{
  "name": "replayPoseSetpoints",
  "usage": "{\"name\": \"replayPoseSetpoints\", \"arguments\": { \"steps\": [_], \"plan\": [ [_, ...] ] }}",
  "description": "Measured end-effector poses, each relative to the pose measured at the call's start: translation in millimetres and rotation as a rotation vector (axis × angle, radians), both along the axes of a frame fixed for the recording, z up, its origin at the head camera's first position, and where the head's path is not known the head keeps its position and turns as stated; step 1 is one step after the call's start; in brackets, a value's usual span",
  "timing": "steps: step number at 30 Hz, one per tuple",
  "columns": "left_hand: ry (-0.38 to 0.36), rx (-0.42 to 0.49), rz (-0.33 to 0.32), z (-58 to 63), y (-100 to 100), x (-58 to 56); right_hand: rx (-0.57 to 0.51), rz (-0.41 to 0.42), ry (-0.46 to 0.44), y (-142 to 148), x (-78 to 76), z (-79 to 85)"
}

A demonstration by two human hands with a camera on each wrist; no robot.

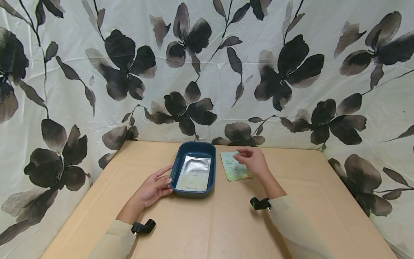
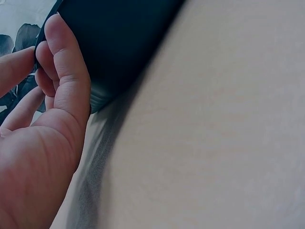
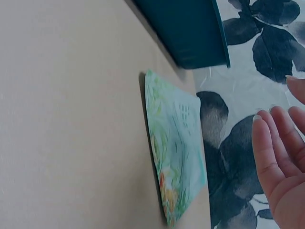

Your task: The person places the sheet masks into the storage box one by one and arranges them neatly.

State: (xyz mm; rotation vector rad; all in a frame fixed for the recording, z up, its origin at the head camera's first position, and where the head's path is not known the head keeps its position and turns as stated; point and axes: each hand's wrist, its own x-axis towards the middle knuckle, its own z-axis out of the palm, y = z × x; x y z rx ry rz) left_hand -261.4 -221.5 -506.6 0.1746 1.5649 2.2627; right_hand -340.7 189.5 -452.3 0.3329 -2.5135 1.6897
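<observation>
A dark blue plastic bin (image 1: 192,194) stands on the table, with a flat silver-and-white packet (image 1: 194,174) lying inside it. At the bin's left side my left hand (image 1: 154,187) grips its edge, thumb near the rim. In the left wrist view, that thumb (image 2: 66,71) lies against the blue wall. To the right of the bin lies a pale green printed sachet (image 1: 234,169) with a flowery lower edge. My right hand (image 1: 253,162) hovers over the sachet's right part, fingers loosely bent and holding nothing. The right wrist view shows its fingers apart from the sachet.
The tan table (image 1: 233,223) ends at a straight back edge just behind the bin. Behind and around it hangs a white cloth (image 1: 239,32) with black flowers. A black wrist device (image 1: 143,227) is on the left arm, another (image 1: 260,204) on the right.
</observation>
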Motion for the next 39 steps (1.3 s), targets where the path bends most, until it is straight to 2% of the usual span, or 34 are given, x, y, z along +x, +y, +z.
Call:
{"name": "replayPoseSetpoints", "arguments": {
  "steps": [15, 23, 39],
  "plan": [
    [-0.007, -0.021, 0.012, 0.1, -1, 0.4, -0.013, -0.043, -0.02, 19, -17.0, -15.6],
    [-0.012, -0.02, 0.016, 0.6, 0, 0.8, 0.036, -0.092, -0.031, 22, -25.9, -24.4],
    [-0.013, -0.004, 0.01, 0.6, 1, 0.9, 0.071, -0.079, -0.129, 25, -47.2, -44.3]
  ]
}}
